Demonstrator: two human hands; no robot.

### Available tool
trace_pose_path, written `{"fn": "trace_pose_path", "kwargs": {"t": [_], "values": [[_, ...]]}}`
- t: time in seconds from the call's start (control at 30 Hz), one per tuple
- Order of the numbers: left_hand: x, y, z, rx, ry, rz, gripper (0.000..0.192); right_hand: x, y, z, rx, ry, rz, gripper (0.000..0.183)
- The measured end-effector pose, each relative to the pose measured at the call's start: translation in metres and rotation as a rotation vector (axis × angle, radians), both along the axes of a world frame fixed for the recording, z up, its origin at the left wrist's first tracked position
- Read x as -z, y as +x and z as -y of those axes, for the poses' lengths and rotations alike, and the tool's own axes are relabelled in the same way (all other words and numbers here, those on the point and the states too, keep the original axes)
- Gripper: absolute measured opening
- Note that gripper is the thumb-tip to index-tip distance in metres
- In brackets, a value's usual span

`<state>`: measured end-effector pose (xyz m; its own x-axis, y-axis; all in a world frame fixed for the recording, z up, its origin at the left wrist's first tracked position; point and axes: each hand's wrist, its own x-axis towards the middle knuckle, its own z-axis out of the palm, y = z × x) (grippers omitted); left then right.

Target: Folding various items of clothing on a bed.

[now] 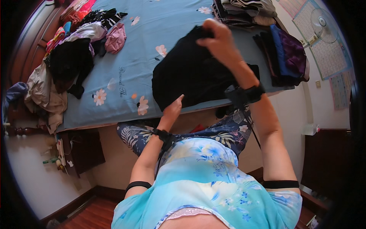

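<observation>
A black garment lies spread at the near edge of a bed with a blue floral sheet. At its near left corner is my left hand, the thumb extended along the cloth and the other fingers hidden beneath it. My right hand is at the garment's far edge, its thumb and fingers curled at a bunched part of the black cloth. Whether those fingers pinch the cloth is hard to tell.
Loose clothes are heaped at the bed's left side, with a pink cloth beside them. A stack of folded clothes stands at the far right. Nearer lie folded dark, blue and purple garments. A fan is near the right wall.
</observation>
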<state>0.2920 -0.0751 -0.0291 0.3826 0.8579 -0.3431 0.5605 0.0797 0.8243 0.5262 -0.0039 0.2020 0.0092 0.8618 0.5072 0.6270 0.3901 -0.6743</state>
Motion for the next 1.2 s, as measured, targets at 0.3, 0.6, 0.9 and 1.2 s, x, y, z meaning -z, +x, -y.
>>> {"fn": "trace_pose_path", "kwargs": {"t": [0.3, 0.6, 0.9, 1.2], "values": [[-0.026, 0.058, 0.004, 0.053, 0.804, -0.264, 0.037, 0.064, 0.155, 0.049, 0.371, -0.213, -0.014, 0.029], [0.004, 0.059, 0.01, 0.214, 0.83, -0.142, 0.045, 0.173, 0.202, 0.09, 0.639, -0.385, -0.061, 0.042], [-0.045, 0.066, 0.026, 0.393, 0.057, -0.47, 0.036, 0.197, 0.208, 0.109, 0.77, -0.347, -0.053, 0.043], [-0.093, 0.041, 0.016, 0.732, 0.2, 0.003, 0.032, 0.181, 0.197, 0.127, 1.0, -0.451, 0.194, 0.067]]}}
